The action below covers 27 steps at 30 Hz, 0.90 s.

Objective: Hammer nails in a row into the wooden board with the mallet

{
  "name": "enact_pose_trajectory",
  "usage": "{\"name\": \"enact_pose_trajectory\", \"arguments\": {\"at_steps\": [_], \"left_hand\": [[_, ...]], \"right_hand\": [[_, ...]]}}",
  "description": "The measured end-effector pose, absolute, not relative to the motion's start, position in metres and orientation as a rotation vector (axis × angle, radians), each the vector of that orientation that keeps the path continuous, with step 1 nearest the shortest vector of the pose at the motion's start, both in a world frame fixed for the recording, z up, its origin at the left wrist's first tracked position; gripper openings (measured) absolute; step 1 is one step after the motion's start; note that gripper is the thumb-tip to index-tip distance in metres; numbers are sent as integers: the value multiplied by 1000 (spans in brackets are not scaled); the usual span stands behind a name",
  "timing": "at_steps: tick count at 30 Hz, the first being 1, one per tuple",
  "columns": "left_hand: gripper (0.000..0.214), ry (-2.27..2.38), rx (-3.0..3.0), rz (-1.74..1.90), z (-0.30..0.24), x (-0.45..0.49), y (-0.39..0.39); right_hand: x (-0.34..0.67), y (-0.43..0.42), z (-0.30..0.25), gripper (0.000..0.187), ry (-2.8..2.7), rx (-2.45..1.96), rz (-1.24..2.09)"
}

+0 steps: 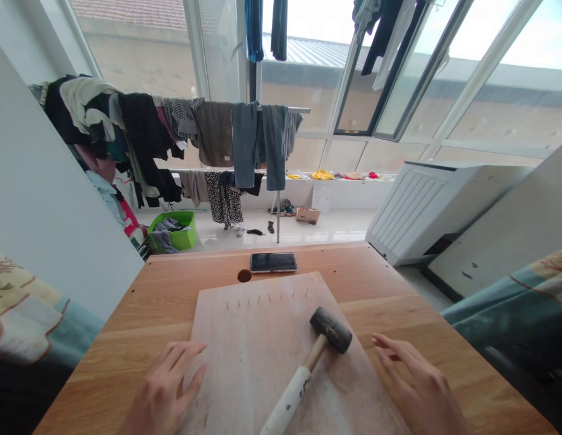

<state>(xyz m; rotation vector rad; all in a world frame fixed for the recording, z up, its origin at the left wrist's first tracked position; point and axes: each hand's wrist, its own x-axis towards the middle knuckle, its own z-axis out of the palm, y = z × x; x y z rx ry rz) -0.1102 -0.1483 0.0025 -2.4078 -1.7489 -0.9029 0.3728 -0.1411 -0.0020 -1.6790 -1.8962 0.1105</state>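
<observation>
A pale wooden board (263, 338) lies on a wooden table (381, 284), with a row of several small nails (267, 297) standing near its far edge. A mallet (308, 362) with a black rubber head and a light handle lies across the board's right half. My left hand (165, 389) rests flat on the board's left edge, fingers spread and holding nothing. My right hand (414, 383) lies open at the board's right edge, just right of the mallet and not touching it.
A dark phone (273, 262) lies flat beyond the board, next to a round hole (244, 276) in the table. Past the table stand a laundry rack full of clothes (181, 139), a green basket (174, 231) and a white cabinet (426, 205). Patterned fabric (22, 314) flanks both sides.
</observation>
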Motion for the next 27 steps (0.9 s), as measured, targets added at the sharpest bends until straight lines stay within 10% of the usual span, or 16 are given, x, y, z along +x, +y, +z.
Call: {"name": "enact_pose_trajectory", "arguments": {"at_steps": [9,27], "left_hand": [[29,-2146,-2523,-1272,20,-76,-54],[24,-2045,-2540,-1460,15,-48,-37]], "right_hand": [[272,10,48,23,-2215,-1473,498],[219,8,62,30,-2519,-1472,472]]}}
